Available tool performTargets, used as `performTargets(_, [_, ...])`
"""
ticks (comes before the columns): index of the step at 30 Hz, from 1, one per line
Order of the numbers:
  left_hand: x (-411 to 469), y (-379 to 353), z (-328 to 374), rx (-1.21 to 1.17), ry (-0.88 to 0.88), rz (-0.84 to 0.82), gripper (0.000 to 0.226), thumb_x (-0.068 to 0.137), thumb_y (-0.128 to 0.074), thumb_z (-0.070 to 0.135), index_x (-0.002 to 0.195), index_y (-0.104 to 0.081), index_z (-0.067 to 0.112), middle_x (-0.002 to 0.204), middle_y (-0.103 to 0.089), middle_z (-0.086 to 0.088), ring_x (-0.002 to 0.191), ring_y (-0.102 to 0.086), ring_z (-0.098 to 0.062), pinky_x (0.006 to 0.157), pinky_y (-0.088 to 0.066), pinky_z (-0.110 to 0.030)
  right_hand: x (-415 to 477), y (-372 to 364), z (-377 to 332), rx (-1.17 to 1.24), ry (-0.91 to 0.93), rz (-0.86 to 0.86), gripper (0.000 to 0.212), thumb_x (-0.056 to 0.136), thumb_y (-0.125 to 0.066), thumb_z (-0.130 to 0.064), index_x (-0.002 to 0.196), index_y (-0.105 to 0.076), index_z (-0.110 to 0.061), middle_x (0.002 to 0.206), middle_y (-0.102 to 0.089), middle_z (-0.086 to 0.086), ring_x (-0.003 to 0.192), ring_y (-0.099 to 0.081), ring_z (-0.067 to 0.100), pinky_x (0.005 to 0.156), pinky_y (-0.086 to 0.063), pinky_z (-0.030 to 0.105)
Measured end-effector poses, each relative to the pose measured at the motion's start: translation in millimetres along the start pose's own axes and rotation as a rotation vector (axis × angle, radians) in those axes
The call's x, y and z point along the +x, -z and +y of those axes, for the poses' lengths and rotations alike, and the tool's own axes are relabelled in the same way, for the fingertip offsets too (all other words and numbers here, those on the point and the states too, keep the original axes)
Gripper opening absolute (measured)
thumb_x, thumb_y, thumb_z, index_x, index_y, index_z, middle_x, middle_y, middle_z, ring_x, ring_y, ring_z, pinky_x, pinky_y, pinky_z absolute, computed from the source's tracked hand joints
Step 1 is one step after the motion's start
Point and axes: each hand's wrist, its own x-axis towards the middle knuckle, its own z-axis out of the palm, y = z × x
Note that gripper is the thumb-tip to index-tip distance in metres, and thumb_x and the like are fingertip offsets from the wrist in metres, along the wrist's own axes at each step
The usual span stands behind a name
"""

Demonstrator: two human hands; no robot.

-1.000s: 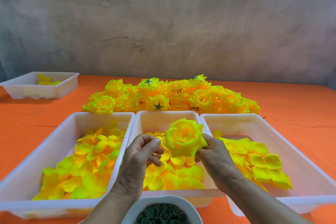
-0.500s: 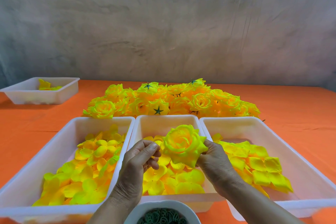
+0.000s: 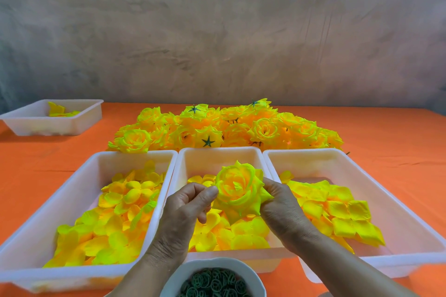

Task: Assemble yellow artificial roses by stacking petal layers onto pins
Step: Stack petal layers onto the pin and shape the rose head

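While a white plastic tray of loose yellow petals (image 3: 135, 158) sits at eight o'clock, within easy reach for stacking, the left hand (image 3: 185, 210) hovers at centre. Its thumb and forefinger are pressed together at the edge of a yellow fabric rose (image 3: 237, 188); whether they pinch a petal is unclear. The right hand (image 3: 282, 202), at four o'clock of the flower, grips it from beneath, likely steadying its hidden pin. Another white tray of larger petals (image 3: 337, 160) lies at three o'clock.
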Motion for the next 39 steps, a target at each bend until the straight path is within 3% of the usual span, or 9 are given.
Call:
performTargets(2, [-0.4, -1.0, 0.7, 0.030, 0.008, 0.020, 0.045, 0.056, -0.073, 0.058, 0.069, -0.068, 0.015, 0.050, -0.051, 0.005, 0.053, -0.046, -0.015, 0.074, -0.045, -0.040, 0.3, -0.1, 0.9, -0.013, 0.012, -0.011, 0.033, 0.074, -0.074, 0.006, 0.092, -0.077, -0.022, 0.081, -0.075, 0.006, 0.069, -0.065, 0.017, 0.060, -0.056, 0.040])
performTargets(7, [-1.5, -2.2, 2.6, 0.037, 0.031, 0.044, 0.016, 0.065, -0.069, 0.034, 0.064, -0.070, 0.019, 0.055, -0.055, 0.002, 0.051, -0.050, -0.011, 0.069, -0.046, -0.036, 0.3, 1.5, 3.4, -0.099, 0.049, -0.050, 0.025, 0.075, -0.076, 0.001, 0.092, -0.074, -0.017, 0.082, -0.074, 0.002, 0.068, -0.062, 0.005, 0.059, -0.053, 0.021])
performTargets(12, [-1.4, -3.8, 1.8, -0.017, 0.048, 0.093, 0.012, 0.066, -0.066, 0.027, 0.066, -0.066, 0.015, 0.058, -0.057, -0.004, 0.055, -0.053, -0.014, 0.070, -0.045, -0.035, 0.0, -0.6, 3.1, -0.066, 0.068, -0.068, 0.014, 0.073, -0.074, 0.003, 0.084, -0.067, 0.001, 0.072, -0.060, 0.018, 0.066, -0.047, 0.016, 0.060, -0.047, 0.038])
performTargets(19, [4.3, -2.6, -5.2, -0.059, 0.053, 0.111, 0.015, 0.092, -0.058, 0.003, 0.078, -0.063, 0.006, 0.075, -0.064, -0.011, 0.064, -0.062, -0.015, 0.058, -0.053, -0.022, -1.3, -2.2, 0.2, 0.037, 0.038, -0.113, 0.006, 0.085, -0.067, 0.001, 0.081, -0.064, -0.003, 0.061, -0.058, 0.001, 0.053, -0.045, 0.010, 0.051, -0.039, 0.023])
performTargets(23, [3.8, -1.6, -8.3, 0.014, -0.004, 0.126, 0.013, 0.091, -0.061, 0.004, 0.080, -0.065, 0.008, 0.075, -0.065, -0.008, 0.064, -0.063, -0.012, 0.065, -0.053, -0.029, -0.8, -1.6, 2.2, -0.029, 0.023, -0.125, 0.006, 0.087, -0.062, 0.000, 0.086, -0.067, -0.004, 0.062, -0.060, -0.001, 0.054, -0.047, 0.009, 0.054, -0.042, 0.025])
performTargets(26, [2.8, -0.9, -9.4, 0.096, -0.075, 0.142, 0.012, 0.089, -0.064, 0.006, 0.080, -0.066, 0.012, 0.069, -0.066, 0.002, 0.065, -0.062, -0.011, 0.070, -0.055, -0.035, -1.3, -1.6, 0.5, -0.099, 0.024, -0.161, 0.025, 0.086, -0.064, -0.004, 0.073, -0.072, -0.023, 0.056, -0.062, -0.009, 0.049, -0.049, 0.002, 0.052, -0.043, 0.019])
performTargets(30, [0.8, -2.0, -8.3, 0.095, -0.127, 0.177, 0.013, 0.087, -0.068, 0.009, 0.077, -0.069, 0.018, 0.070, -0.068, 0.004, 0.064, -0.062, -0.004, 0.062, -0.053, -0.022, 0.7, -2.2, 3.5, -0.217, 0.005, -0.135, 0.007, 0.078, -0.075, -0.010, 0.072, -0.072, -0.014, 0.052, -0.060, -0.003, 0.047, -0.047, 0.006, 0.052, -0.043, 0.024])
performTargets(34, [-0.9, -2.7, -5.3, 0.076, -0.118, 0.157, 0.009, 0.083, -0.072, 0.010, 0.081, -0.068, 0.018, 0.074, -0.068, 0.004, 0.066, -0.064, -0.006, 0.063, -0.054, -0.021, -1.9, -1.5, 0.5, -0.110, 0.030, -0.115, 0.015, 0.075, -0.079, -0.008, 0.071, -0.074, -0.022, 0.053, -0.061, -0.009, 0.046, -0.044, 0.000, 0.048, -0.041, 0.016])
performTargets(39, [-2.0, -2.3, -2.9, 0.083, -0.078, 0.174, 0.028, 0.074, -0.078, 0.003, 0.090, -0.065, 0.022, 0.088, -0.066, 0.001, 0.073, -0.062, -0.013, 0.070, -0.056, -0.031, -3.8, -3.0, -5.2, -0.036, 0.046, -0.099, 0.021, 0.076, -0.077, -0.005, 0.070, -0.074, -0.024, 0.056, -0.065, -0.009, 0.046, -0.049, -0.001, 0.047, -0.042, 0.013])
